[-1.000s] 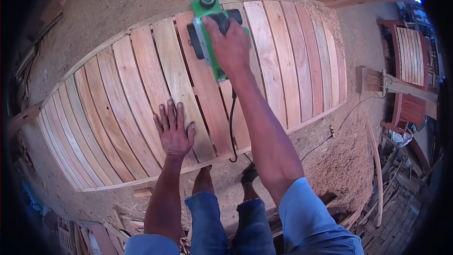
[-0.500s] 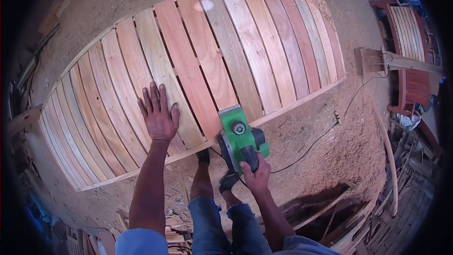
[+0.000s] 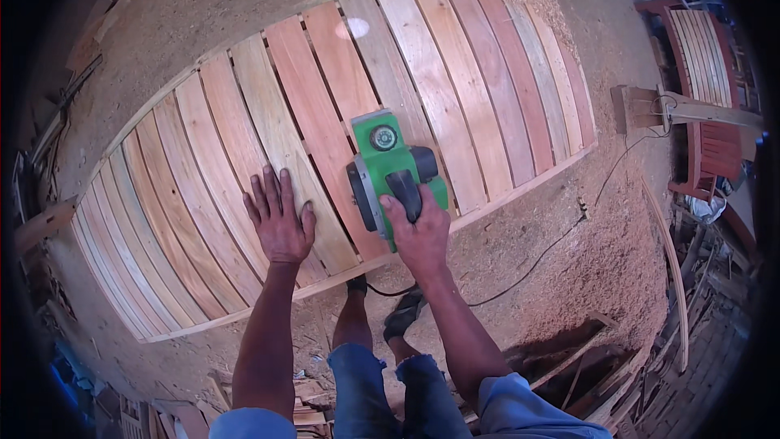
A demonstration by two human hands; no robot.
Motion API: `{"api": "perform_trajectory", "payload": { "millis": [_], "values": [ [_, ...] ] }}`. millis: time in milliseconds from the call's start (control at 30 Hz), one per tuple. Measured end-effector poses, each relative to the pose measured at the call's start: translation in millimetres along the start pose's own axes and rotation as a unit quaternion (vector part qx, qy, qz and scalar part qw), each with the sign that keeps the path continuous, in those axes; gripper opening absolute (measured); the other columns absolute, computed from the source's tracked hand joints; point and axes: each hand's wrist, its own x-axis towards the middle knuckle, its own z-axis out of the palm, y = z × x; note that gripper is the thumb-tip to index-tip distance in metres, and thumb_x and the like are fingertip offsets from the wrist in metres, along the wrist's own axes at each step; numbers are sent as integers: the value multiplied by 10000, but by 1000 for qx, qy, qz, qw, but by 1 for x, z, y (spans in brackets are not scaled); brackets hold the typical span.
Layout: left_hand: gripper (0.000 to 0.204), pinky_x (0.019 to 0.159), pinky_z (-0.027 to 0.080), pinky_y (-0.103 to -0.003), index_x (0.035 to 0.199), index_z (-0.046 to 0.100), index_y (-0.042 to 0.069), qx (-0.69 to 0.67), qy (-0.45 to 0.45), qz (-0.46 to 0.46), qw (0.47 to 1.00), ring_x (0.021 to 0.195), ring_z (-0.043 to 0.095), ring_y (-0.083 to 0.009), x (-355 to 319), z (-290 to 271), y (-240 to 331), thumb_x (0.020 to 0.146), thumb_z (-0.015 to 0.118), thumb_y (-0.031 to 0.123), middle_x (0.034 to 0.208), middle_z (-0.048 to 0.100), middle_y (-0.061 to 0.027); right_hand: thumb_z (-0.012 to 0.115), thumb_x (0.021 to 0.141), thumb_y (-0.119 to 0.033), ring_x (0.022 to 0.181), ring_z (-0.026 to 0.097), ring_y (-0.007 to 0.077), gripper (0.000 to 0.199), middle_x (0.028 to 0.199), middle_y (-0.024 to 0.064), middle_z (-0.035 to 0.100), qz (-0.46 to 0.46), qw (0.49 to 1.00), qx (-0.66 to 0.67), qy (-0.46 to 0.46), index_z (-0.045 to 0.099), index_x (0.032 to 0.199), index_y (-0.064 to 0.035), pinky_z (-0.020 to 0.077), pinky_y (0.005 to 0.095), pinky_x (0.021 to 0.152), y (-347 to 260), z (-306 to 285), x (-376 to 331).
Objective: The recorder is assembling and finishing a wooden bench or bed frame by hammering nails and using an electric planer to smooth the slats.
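Note:
A long panel of wooden slats [image 3: 313, 102], pale, brown and reddish, lies in front of me with thin gaps between the slats and a narrow strip along its near edge. My right hand [image 3: 424, 232] is wrapped round the black rear handle of a green electric planer [image 3: 382, 162], whose body rests on the slats just right of the middle. The planer hides parts of the slats under it. My left hand [image 3: 281, 223] lies flat on the slats left of the planer, fingers spread and pointing away from me.
A black power cord [image 3: 532, 268] runs over the ground to the right. Sawdust and shavings [image 3: 585, 276] cover the ground there, beside long loose wood strips [image 3: 670, 268]. A wooden post [image 3: 699, 107] and reddish slatted furniture [image 3: 705, 57] stand at the right.
The planer in my right hand has moved away from me, from the panel's near edge further onto the slats. My left hand stays on the slats, hardly shifted.

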Motion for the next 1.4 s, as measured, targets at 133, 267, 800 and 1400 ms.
{"api": "perform_trajectory", "payload": {
  "millis": [133,267,800,1400],
  "values": [
    [761,1335,74,-636,1705,338,50,-4,-13,-3,1000,1666,161,-468,1,-1,-1,1065,512,424,1789,249,-232,838,953,-427,665,718,417,501,720,230,683,-6,1000,2,-7,628,975,27,549,493,626,-27,13,38],
    [764,1331,81,-645,1702,346,47,-11,-20,-8,1000,1663,167,-473,3,-2,-2,1060,517,426,1787,254,-236,818,960,-454,718,734,455,524,767,270,704,-40,999,-25,20,647,993,40,558,523,652,-50,35,84],
    [741,1328,117,-633,1692,382,64,-19,21,2,1000,1651,220,-462,-1,0,-2,1058,535,416,1775,295,-223,747,968,-593,989,729,479,721,1039,336,737,-58,997,-51,2,702,1137,106,566,529,891,-68,43,113],
    [644,1337,153,-605,1686,432,182,-5,90,4,996,1641,292,-389,-15,25,-11,1090,519,408,1768,359,-124,869,892,-365,748,761,357,503,852,190,741,72,995,-12,-63,660,1197,-24,589,445,678,101,-65,-249]
  ]
}}
